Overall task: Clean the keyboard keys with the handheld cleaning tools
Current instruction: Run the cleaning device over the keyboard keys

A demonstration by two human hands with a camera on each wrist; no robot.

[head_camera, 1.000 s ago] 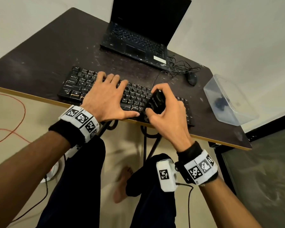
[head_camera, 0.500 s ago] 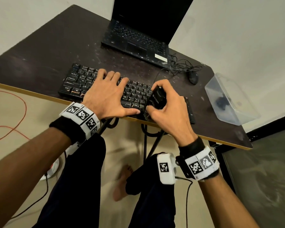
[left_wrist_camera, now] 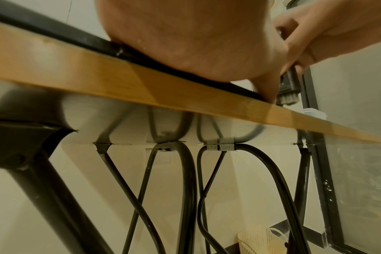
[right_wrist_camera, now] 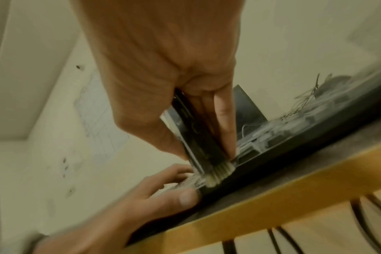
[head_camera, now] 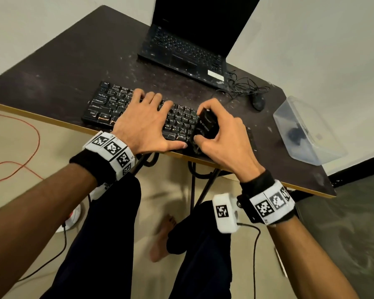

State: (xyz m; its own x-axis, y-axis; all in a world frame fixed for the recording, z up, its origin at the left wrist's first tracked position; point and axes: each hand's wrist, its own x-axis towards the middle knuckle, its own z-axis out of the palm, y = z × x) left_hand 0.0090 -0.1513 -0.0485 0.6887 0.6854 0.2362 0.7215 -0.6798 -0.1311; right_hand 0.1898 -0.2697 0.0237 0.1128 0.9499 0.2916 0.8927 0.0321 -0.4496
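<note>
right hand [head_camera: 222, 137] grip clamped on black brush [head_camera: 205, 128], bristles on keyboard [head_camera: 108, 104] near edge. left hand [head_camera: 143, 124] flat, fingers spread on keys left of brush. keyboard at counter [head_camera: 52, 67] front edge.

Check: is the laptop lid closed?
No, the laptop at the back of the table stands open, dark screen upright and its keys showing.

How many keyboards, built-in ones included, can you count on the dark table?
2. The black standalone keyboard lies at the near edge under both hands; the built-in keyboard of the open black laptop sits behind it. None seems hidden.
</note>
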